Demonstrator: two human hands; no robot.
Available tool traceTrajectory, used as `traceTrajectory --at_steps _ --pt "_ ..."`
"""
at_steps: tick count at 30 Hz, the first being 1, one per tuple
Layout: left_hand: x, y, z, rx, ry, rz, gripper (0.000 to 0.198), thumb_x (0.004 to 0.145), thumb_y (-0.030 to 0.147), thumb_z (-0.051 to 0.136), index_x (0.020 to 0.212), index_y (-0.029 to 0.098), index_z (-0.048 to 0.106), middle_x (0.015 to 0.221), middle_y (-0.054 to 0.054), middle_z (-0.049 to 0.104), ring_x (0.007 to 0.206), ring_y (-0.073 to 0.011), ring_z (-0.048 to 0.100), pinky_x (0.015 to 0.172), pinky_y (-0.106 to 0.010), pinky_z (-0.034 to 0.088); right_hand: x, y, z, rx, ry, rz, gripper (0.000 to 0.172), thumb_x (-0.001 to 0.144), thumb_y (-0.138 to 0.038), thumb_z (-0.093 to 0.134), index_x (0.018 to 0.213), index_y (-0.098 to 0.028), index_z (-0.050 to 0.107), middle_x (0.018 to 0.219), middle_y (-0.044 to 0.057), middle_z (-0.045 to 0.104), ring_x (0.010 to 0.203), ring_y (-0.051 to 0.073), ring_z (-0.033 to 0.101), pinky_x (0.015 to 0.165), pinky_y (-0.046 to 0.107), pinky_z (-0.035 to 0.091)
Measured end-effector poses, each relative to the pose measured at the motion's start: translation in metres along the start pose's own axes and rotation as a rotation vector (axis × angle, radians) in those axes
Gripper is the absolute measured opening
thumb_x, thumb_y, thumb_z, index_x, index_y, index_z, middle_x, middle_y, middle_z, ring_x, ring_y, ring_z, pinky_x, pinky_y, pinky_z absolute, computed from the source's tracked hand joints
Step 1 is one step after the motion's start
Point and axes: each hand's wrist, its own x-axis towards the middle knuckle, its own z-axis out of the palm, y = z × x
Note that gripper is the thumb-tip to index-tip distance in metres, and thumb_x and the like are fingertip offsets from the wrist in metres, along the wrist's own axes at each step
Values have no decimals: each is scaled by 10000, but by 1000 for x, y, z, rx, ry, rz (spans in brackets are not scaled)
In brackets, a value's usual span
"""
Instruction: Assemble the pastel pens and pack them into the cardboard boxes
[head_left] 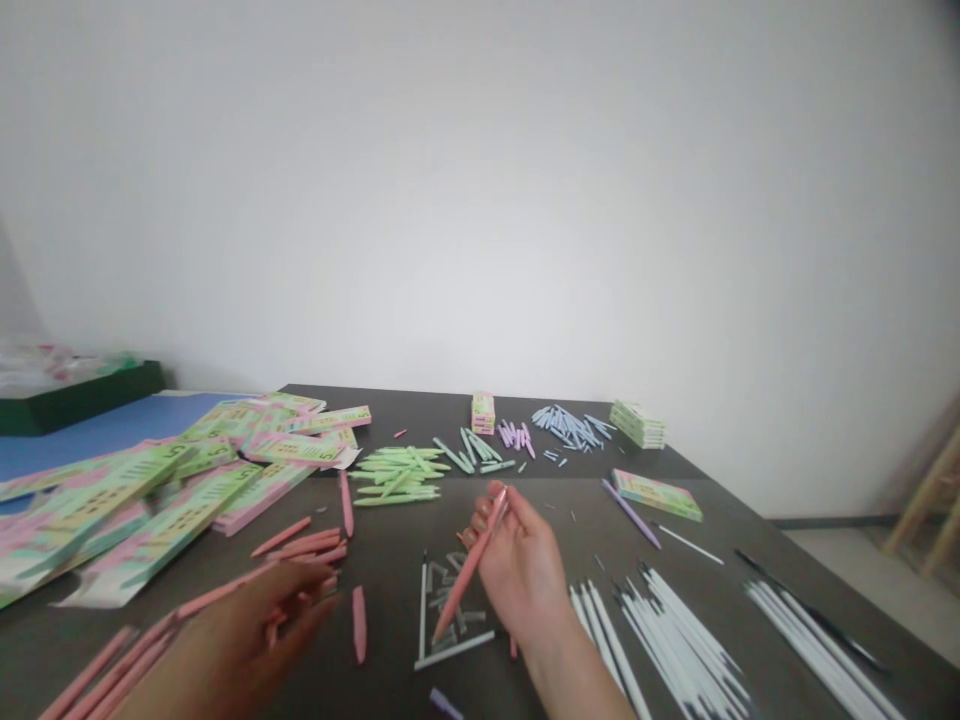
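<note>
My right hand point(525, 560) is closed around a pink pen point(474, 565), gripping it near its upper end, with its lower end slanting down to the left. My left hand point(247, 630), a little blurred, hovers over a heap of pink pen barrels point(225, 592) with thumb and fingers apart. Some pink shows between those fingers; whether it lies on the table or touches them is unclear. A single pink barrel point(359, 625) lies between the hands. Below the held pen are small clear caps point(442, 580), bordered by two white refills point(454, 650).
White refills point(675, 640) lie in bunches at right. Farther back are green pens point(401, 470), purple pieces point(516, 436), blue pieces point(571, 428) and stacked boxes point(637, 425). Flat printed cartons point(165, 500) cover the left side, near a dark green tray point(82, 398).
</note>
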Motion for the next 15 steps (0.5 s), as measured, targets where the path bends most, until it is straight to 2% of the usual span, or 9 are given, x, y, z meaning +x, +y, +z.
traceTrajectory --at_steps 2,5,8,11,13,15 --pt "-5 34 26 -71 -107 2 369 678 492 583 927 234 667 878 -51 710 818 -242 631 695 -292 484 -5 6 3 3 -18 21 114 785 -275 593 772 -164 572 625 -28 518 545 95 481 570 236 408" --pt "-8 58 61 -311 -261 11 391 689 427 611 1007 201 618 888 -61 708 792 -216 641 658 -266 480 -13 13 5 -16 -41 17 121 783 -280 634 820 -174 587 715 -8 589 640 113 549 648 259 448" --pt "-5 61 85 -609 -488 -131 407 682 456 615 966 169 560 739 -60 700 568 -174 629 494 -242 451 -18 18 4 -53 -63 15 126 769 -253 668 842 -200 580 771 3 643 722 139 603 751 322 470" --pt "-4 55 96 -886 -753 -300 443 684 525 604 931 174 498 635 -64 692 416 -122 566 394 -184 369 -18 18 2 -121 -45 25 150 775 -284 663 861 -196 576 746 22 671 719 168 637 752 368 488" --pt "-5 50 99 -1002 -839 -324 445 687 547 611 900 172 499 566 -52 674 352 -75 496 365 -145 299 -17 18 2 -189 -37 31 210 785 -332 644 912 -177 579 729 41 680 688 177 649 700 359 506" --pt "-7 48 100 -1063 -840 -316 472 660 583 629 843 161 525 471 -15 619 308 -41 409 344 -136 226 -16 19 3 -256 -40 34 290 780 -375 641 968 -165 572 726 56 688 666 180 658 655 337 515"
